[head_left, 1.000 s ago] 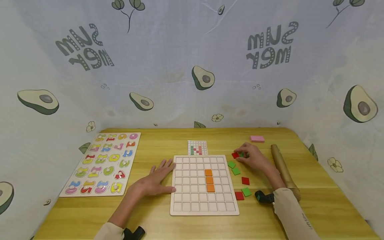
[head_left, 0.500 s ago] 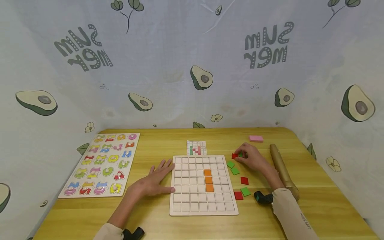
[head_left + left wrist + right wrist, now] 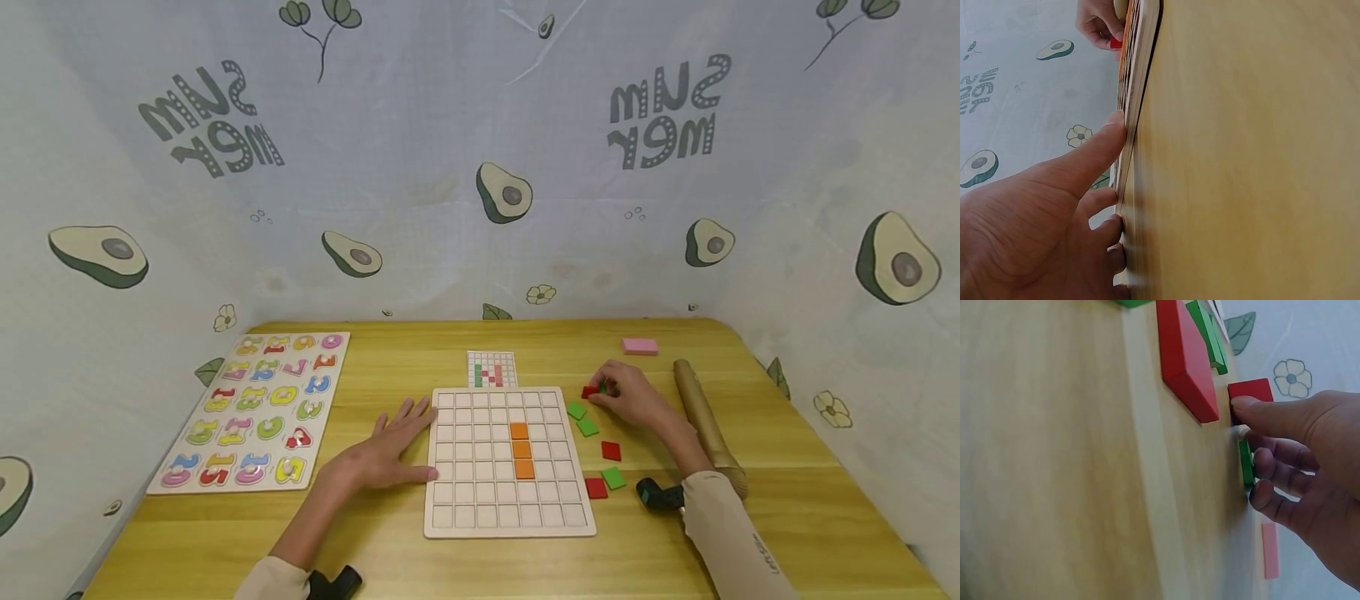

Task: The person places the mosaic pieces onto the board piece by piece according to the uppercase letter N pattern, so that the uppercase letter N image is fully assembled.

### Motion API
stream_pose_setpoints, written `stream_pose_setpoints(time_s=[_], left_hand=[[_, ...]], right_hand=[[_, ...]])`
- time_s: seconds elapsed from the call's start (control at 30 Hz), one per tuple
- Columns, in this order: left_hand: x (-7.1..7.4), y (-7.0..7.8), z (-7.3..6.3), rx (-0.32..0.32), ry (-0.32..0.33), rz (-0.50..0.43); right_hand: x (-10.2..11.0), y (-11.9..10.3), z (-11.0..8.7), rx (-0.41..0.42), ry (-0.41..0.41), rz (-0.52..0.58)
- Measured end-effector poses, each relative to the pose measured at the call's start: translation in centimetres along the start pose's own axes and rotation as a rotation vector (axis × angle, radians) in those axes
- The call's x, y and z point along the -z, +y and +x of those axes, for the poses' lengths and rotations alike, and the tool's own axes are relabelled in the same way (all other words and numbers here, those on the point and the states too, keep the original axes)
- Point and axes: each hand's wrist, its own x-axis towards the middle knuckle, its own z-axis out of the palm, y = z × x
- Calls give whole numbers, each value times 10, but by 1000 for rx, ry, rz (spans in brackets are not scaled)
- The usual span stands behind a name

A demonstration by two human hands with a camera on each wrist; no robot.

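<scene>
My left hand (image 3: 384,454) lies with spread, straight fingers against the left edge of the white grid board (image 3: 487,518). In the left wrist view its thumb (image 3: 1100,147) touches the board's edge. Three orange tiles (image 3: 522,450) form a column on the grid. To the right of the board, my right hand (image 3: 630,393) pinches a red square tile (image 3: 1251,391) by thumb and fingers; the tile looks tilted in the head view. Beneath the other fingers lies a green tile (image 3: 1246,464), mostly hidden from the head view. A small printed pattern card (image 3: 491,367) adjoins the board's far edge.
Loose green tiles (image 3: 588,427) and red tiles (image 3: 611,451) lie along the board's right side. Farther right are a brown cylinder (image 3: 705,417) and a pink block (image 3: 640,347). On the left sits a number puzzle board (image 3: 255,408). A patterned cloth (image 3: 420,292) rises behind the table.
The right hand has taken hold of the red tile, which has tilted and shifted slightly right. My left hand stays in place on the board's edge.
</scene>
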Motion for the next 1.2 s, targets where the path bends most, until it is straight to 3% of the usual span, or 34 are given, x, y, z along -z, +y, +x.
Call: stream_pose_setpoints(time_s=[0.33,0.7,0.9,1.2], left_hand=[[0,-1,0,1,0,0],[0,-2,1,-2,2,-8],[-1,-2,1,-4,4,-7],[-2,-4,1,-17,4,-4]], right_hand=[[4,0,0,16,37,-11],[12,-5,-2,-60,26,70],[12,-8,-3,-104,-33,198],[11,-21,-1,-70,-151,320]])
